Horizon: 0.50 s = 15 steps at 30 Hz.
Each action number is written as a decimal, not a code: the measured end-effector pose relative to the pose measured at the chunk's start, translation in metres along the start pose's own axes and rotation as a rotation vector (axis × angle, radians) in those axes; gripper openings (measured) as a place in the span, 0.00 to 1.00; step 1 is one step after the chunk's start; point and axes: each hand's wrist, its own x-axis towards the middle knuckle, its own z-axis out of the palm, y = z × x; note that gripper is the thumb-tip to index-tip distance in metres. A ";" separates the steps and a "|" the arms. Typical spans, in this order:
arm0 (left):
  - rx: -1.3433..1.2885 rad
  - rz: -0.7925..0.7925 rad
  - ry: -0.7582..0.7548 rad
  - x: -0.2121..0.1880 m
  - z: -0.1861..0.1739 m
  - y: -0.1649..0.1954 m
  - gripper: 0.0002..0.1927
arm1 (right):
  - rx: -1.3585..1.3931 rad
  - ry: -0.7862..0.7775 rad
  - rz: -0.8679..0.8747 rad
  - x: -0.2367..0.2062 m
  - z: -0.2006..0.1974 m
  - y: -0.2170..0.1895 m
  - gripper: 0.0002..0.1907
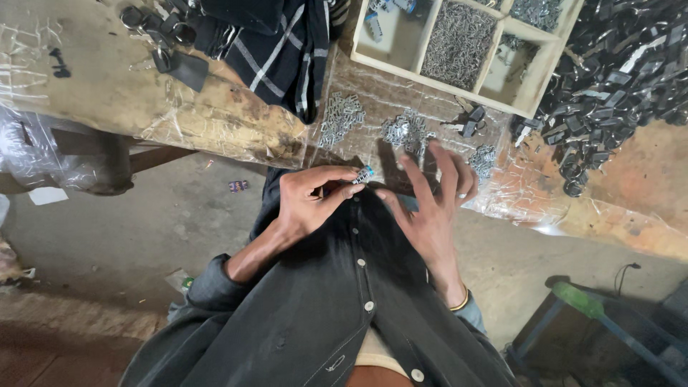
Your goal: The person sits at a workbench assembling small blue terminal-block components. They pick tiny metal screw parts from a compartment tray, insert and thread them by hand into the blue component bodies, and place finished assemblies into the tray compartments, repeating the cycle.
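My left hand (309, 202) pinches a small silvery metal clip (364, 175) between thumb and fingertips, just above my dark shirt. My right hand (432, 201) is beside it with fingers spread, its thumb and forefinger tips close to the same clip; nothing else is in it. Both hands hover at the near edge of a worn wooden workbench (107, 79) wrapped in clear plastic. Little heaps of similar metal clips (341, 115) lie on the bench just beyond the hands.
A wooden compartment tray (534, 79) holds several piles of small metal parts. A big heap of black buckle pieces (616, 72) lies at the right. Dark striped cloth (276, 43) and black parts (179, 61) rest at the back. A blue-green stool (595, 308) stands on the concrete floor.
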 end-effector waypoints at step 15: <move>-0.078 0.022 -0.007 0.001 0.003 -0.002 0.12 | -0.028 0.030 -0.245 -0.006 -0.001 0.013 0.15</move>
